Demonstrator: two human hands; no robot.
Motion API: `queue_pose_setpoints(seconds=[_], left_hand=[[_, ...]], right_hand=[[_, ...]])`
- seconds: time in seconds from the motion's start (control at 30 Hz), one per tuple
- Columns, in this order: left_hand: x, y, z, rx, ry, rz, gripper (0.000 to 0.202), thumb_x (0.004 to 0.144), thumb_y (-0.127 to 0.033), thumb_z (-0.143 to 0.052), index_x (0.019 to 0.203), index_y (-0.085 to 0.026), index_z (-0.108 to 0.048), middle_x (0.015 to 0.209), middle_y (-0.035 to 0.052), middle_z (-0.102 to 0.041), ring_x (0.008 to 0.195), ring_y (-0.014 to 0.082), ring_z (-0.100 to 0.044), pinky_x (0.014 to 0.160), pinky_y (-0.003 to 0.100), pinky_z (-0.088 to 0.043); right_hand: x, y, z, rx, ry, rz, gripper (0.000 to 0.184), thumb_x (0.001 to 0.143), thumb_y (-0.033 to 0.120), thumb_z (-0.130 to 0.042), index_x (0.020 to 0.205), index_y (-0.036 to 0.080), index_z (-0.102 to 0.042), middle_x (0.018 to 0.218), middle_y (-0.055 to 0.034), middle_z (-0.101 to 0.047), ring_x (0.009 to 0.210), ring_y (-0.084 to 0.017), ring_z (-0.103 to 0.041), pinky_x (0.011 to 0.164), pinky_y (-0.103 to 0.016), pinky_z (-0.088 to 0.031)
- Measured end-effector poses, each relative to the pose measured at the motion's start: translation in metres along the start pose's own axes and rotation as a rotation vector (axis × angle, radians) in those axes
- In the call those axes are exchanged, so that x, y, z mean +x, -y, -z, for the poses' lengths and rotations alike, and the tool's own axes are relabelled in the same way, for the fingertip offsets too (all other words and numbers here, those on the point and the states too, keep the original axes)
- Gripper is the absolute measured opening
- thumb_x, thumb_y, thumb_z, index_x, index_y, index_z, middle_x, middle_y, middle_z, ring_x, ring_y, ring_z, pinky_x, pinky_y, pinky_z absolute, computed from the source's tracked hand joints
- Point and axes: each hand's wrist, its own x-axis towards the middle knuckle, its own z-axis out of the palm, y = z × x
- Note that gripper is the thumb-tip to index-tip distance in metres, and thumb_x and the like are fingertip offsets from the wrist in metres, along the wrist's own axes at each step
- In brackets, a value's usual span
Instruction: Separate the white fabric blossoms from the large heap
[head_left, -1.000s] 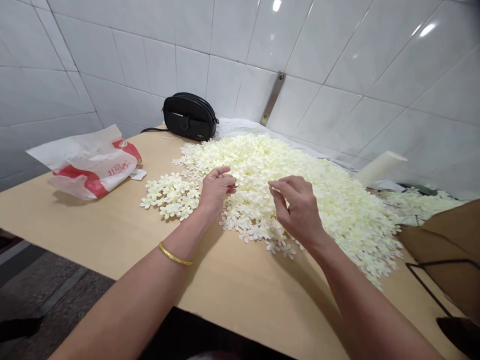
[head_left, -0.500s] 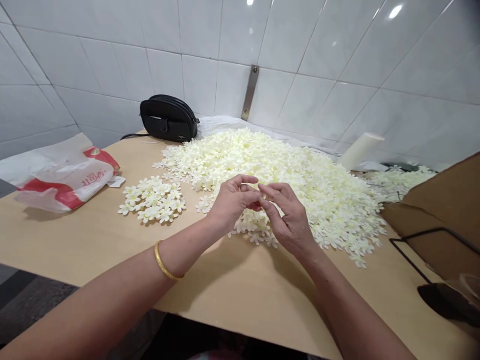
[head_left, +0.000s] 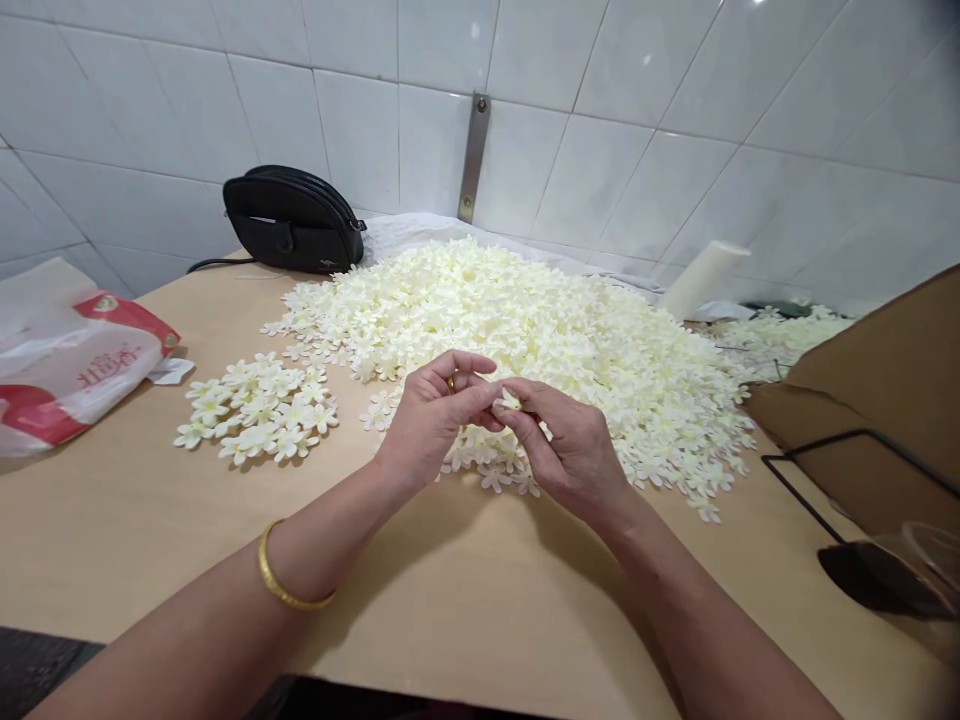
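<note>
Both my hands meet over the front of a large heap of cream artificial flowers (head_left: 570,330). Between the fingertips of my right hand (head_left: 574,445) shows a small cream flower (head_left: 511,401), partly hidden by the fingers. My left hand (head_left: 435,410), with a ring on one finger and a gold bangle on the wrist, is closed in a pinch at the same flower, its fingertips touching the right ones. To the left on the table lies a smaller cluster of the same flowers (head_left: 259,405).
A black bag (head_left: 292,220) stands against the tiled wall. At the left is a white and red plastic bag (head_left: 82,360). A pale roll (head_left: 705,280) leans behind the heap. On the right are a cardboard box (head_left: 862,400), a black wire frame (head_left: 810,490) and sunglasses (head_left: 877,578).
The view has shifted, so the table things sit further left. My fingertips have turned and closed together, and a flower now shows between them.
</note>
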Motion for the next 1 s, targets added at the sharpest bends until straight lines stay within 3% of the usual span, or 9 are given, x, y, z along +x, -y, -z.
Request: queue_pose_setpoints(seconds=[0.1, 0.17, 0.3, 0.43, 0.5, 0.67, 0.8, 0.9, 1.0], left_hand=[[-0.001, 0.0, 0.002, 0.021, -0.019, 0.039, 0.016, 0.068, -0.021, -0.06, 0.081, -0.013, -0.054, 0.061, -0.0005, -0.059, 0.053, 0.0101, -0.057, 0.055, 0.023, -0.046], [-0.002, 0.001, 0.003, 0.045, -0.045, 0.053, 0.015, 0.069, -0.022, -0.06, 0.079, -0.013, -0.054, 0.064, 0.0006, -0.06, 0.053, 0.0102, -0.057, 0.053, 0.022, -0.045], [-0.002, 0.005, 0.004, 0.068, 0.033, 0.12, 0.016, 0.072, -0.028, -0.057, 0.072, -0.012, -0.055, 0.064, 0.0027, -0.06, 0.052, 0.0091, -0.056, 0.052, 0.021, -0.044], [0.001, 0.008, 0.007, -0.066, 0.076, 0.271, 0.022, 0.074, -0.034, -0.053, 0.072, -0.012, -0.054, 0.062, 0.004, -0.06, 0.051, 0.0104, -0.056, 0.048, 0.021, -0.044], [0.002, 0.008, 0.009, -0.12, 0.055, 0.319, 0.022, 0.074, -0.034, -0.054, 0.074, -0.012, -0.054, 0.061, 0.0039, -0.059, 0.051, 0.0107, -0.056, 0.049, 0.021, -0.045], [0.003, 0.013, 0.011, -0.188, 0.146, 0.382, 0.013, 0.071, -0.022, -0.059, 0.074, -0.01, -0.056, 0.061, 0.0039, -0.059, 0.052, 0.01, -0.056, 0.051, 0.02, -0.045], [0.002, 0.017, 0.011, -0.251, 0.13, 0.397, 0.009, 0.07, -0.018, -0.059, 0.071, -0.01, -0.056, 0.059, 0.0034, -0.059, 0.047, 0.0089, -0.055, 0.049, 0.02, -0.044], [0.0, 0.019, 0.01, -0.344, 0.119, 0.401, 0.005, 0.068, -0.015, -0.061, 0.068, -0.012, -0.056, 0.055, -0.0006, -0.056, 0.047, 0.0074, -0.053, 0.05, 0.019, -0.043], [-0.003, 0.02, 0.006, -0.355, 0.164, 0.383, 0.009, 0.065, -0.012, -0.062, 0.061, -0.012, -0.054, 0.054, -0.001, -0.054, 0.052, 0.0086, -0.054, 0.053, 0.02, -0.043]], right_hand=[[-0.002, -0.005, -0.004, -0.081, -0.023, -0.045, 0.015, 0.083, 0.017, -0.04, 0.08, 0.015, -0.055, 0.066, -0.0017, -0.055, 0.057, -0.01, -0.049, 0.053, -0.022, -0.037], [-0.003, -0.006, -0.005, -0.12, -0.033, -0.092, 0.021, 0.083, 0.019, -0.039, 0.065, 0.015, -0.05, 0.053, 0.0021, -0.043, 0.047, -0.008, -0.04, 0.047, -0.021, -0.031], [-0.004, -0.003, -0.009, -0.095, -0.079, -0.144, 0.029, 0.082, 0.02, -0.042, 0.053, 0.016, -0.042, 0.047, 0.005, -0.033, 0.042, -0.006, -0.032, 0.043, -0.021, -0.026], [-0.004, -0.001, -0.013, 0.122, -0.103, -0.187, 0.014, 0.08, 0.017, -0.046, 0.078, 0.017, -0.059, 0.065, 0.0006, -0.051, 0.061, -0.01, -0.048, 0.059, -0.022, -0.038], [-0.004, -0.001, -0.015, 0.234, -0.115, -0.2, 0.02, 0.079, 0.016, -0.048, 0.096, 0.02, -0.059, 0.078, -0.0015, -0.053, 0.073, -0.012, -0.051, 0.068, -0.025, -0.041], [-0.004, -0.003, -0.014, 0.324, -0.088, -0.205, 0.03, 0.078, 0.014, -0.048, 0.105, 0.023, -0.057, 0.093, -0.004, -0.05, 0.088, -0.014, -0.05, 0.077, -0.029, -0.041], [-0.005, -0.003, -0.009, 0.421, 0.027, -0.256, 0.033, 0.08, 0.019, -0.046, 0.112, 0.023, -0.052, 0.106, -0.0059, -0.047, 0.101, -0.017, -0.046, 0.088, -0.032, -0.037], [-0.005, 0.001, -0.009, 0.592, 0.11, -0.336, 0.041, 0.078, 0.028, -0.05, 0.119, 0.022, -0.046, 0.115, -0.0069, -0.045, 0.107, -0.019, -0.044, 0.086, -0.031, -0.04], [-0.005, 0.007, -0.013, 0.728, 0.093, -0.511, 0.049, 0.076, 0.037, -0.053, 0.12, 0.019, -0.043, 0.111, -0.0084, -0.051, 0.099, -0.021, -0.05, 0.074, -0.029, -0.046]])
